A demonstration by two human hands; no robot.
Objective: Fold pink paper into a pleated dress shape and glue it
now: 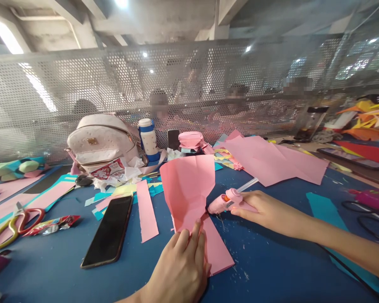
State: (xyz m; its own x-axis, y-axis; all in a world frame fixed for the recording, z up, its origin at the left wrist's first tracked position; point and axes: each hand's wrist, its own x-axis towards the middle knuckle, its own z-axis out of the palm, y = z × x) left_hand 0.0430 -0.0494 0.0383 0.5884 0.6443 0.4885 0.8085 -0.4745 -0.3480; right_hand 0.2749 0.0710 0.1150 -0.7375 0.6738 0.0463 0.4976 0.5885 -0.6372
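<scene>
My right hand (255, 206) is closed around the handle of a pink hot glue gun (221, 204) with a clear glue stick jutting from its back. The nozzle points left and meets the edge of a folded pink paper (189, 181), near the narrow part of the fold. My left hand (185, 263) grips and presses the lower part of this paper against the table, fingers close together. The paper's upper part flares up and curves, while a flat flap reaches toward me on the right. What my left thumb does is mostly hidden.
On the blue table (259, 269) lie a black phone (109, 231), a pink paper strip (147, 210), scissors (17, 225) and a candy wrapper (53, 225). Farther back stand a backpack (102, 141) and a bottle (148, 139). Large pink sheets (271, 158) lie right. People sit behind the perforated screen.
</scene>
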